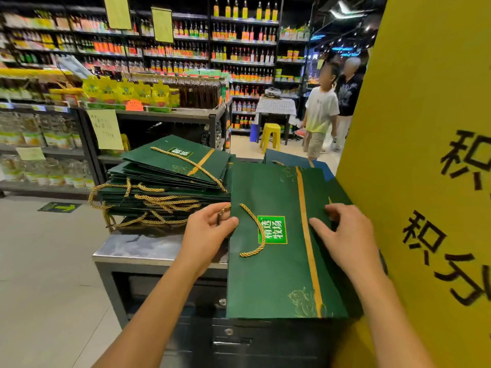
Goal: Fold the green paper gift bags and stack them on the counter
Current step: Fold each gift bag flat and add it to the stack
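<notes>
Bag (276, 274) lies flat on the tabletop (148, 248), green face up, its near end hanging over the front edge. Left grip (210, 232) pinches the bag's left edge beside the gold rope handle (259, 229). Right grip (348, 235) holds the right edge, thumb on top, fingers curled. Just beside it on the left sits a stack (164, 181) of folded green bags, ropes dangling. Blue bags (287, 156) lie behind, and a yellow board (425, 155) stands at the right.
</notes>
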`<state>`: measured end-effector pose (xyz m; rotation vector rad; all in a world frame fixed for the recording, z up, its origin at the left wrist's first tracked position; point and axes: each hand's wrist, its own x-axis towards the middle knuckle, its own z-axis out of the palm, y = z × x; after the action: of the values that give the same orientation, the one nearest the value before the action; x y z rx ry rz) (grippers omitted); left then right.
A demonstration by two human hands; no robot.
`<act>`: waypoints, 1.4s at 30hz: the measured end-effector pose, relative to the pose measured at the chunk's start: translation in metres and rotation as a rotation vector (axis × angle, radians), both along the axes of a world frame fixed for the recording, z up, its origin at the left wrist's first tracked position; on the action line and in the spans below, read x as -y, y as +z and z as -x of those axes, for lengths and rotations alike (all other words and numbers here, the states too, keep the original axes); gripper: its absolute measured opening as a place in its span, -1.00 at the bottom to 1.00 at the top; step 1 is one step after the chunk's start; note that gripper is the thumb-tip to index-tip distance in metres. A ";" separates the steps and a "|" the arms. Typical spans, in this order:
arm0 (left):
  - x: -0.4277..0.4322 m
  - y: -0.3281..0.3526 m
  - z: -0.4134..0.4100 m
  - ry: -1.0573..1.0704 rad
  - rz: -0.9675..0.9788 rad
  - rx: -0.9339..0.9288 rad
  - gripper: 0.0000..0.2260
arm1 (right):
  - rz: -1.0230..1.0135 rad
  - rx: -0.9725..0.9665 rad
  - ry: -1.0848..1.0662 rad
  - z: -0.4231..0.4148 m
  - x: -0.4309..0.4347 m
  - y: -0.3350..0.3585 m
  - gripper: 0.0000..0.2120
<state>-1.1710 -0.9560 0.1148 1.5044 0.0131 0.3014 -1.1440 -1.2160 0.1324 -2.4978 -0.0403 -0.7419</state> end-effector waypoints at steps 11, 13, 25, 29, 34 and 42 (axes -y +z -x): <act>0.007 0.019 0.010 0.136 0.070 -0.035 -0.89 | -0.466 -0.145 -0.003 0.015 0.013 0.015 -0.84; 0.007 0.035 0.012 0.166 0.056 0.036 -0.89 | -0.547 -0.081 0.048 0.020 0.011 0.032 -0.86; 0.000 0.137 0.034 0.124 0.057 0.535 -0.86 | -1.054 0.294 0.497 0.059 0.009 0.129 -0.68; -0.003 0.121 0.029 0.022 0.147 0.449 -0.78 | -1.120 0.136 0.472 0.044 0.016 0.117 -0.64; -0.004 0.091 0.014 0.033 0.051 0.229 -0.78 | -0.827 -0.171 0.332 0.033 0.025 0.082 -0.83; -0.007 0.037 0.005 -0.137 -0.113 -0.039 -0.74 | -0.619 -0.299 0.236 0.031 0.024 0.036 -0.69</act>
<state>-1.1760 -0.9491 0.1518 1.6150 -0.0772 0.1651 -1.1746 -1.2404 0.1680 -1.9372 0.0027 -0.2244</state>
